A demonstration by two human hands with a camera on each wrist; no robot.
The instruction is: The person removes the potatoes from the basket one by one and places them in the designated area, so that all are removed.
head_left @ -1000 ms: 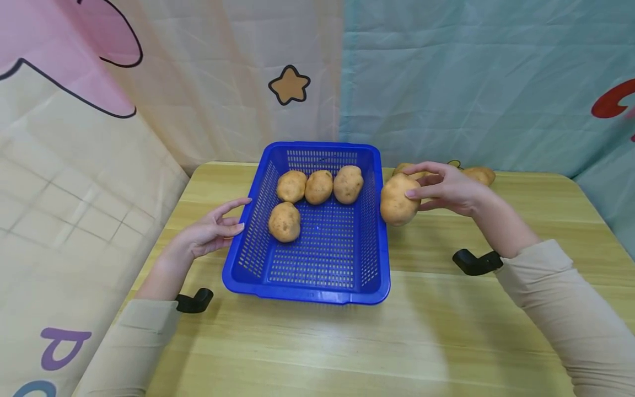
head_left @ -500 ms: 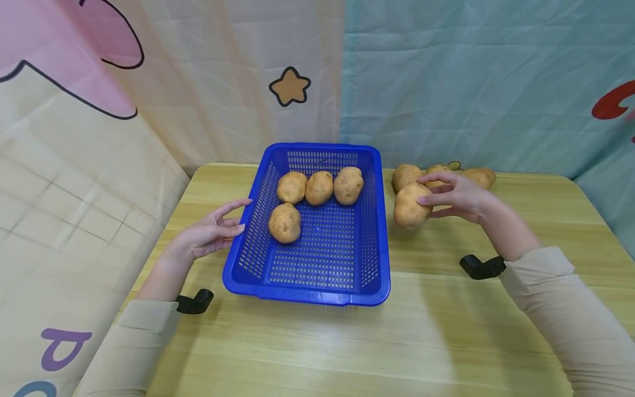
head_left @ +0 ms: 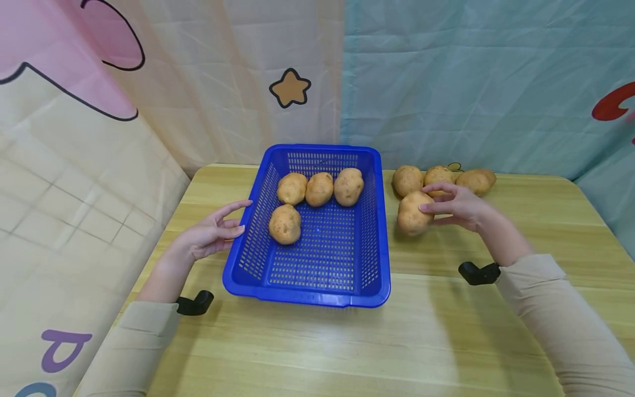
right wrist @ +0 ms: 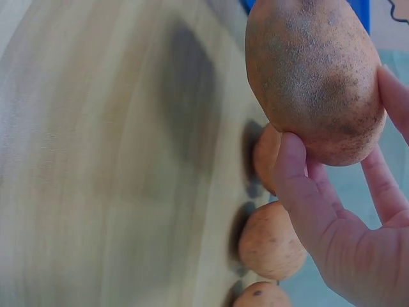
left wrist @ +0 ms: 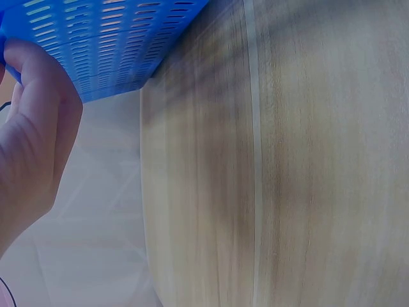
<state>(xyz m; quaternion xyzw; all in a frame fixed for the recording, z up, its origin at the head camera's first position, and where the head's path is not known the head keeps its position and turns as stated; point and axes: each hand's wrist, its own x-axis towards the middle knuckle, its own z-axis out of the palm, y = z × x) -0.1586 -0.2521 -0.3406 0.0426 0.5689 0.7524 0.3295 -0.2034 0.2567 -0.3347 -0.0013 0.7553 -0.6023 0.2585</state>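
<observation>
Fingers [head_left: 233, 207] spread over a wooden table [head_left: 307, 353], a left hand [head_left: 210, 236] touches the blue perforated basket [head_left: 302, 296] holding four potatoes [head_left: 285, 225]; beside it, the right hand [head_left: 458, 207] pinches another potato [head_left: 413, 214] above the tabletop, near a row of three [head_left: 439, 175].

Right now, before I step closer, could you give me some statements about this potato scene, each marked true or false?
1. The right hand holds a potato. True.
2. The left hand touches the blue basket. True.
3. The basket contains six potatoes. False: it contains four potatoes.
4. The held potato is inside the basket. False: it is outside, to the right.
5. More potatoes lie on the table. True.
</observation>
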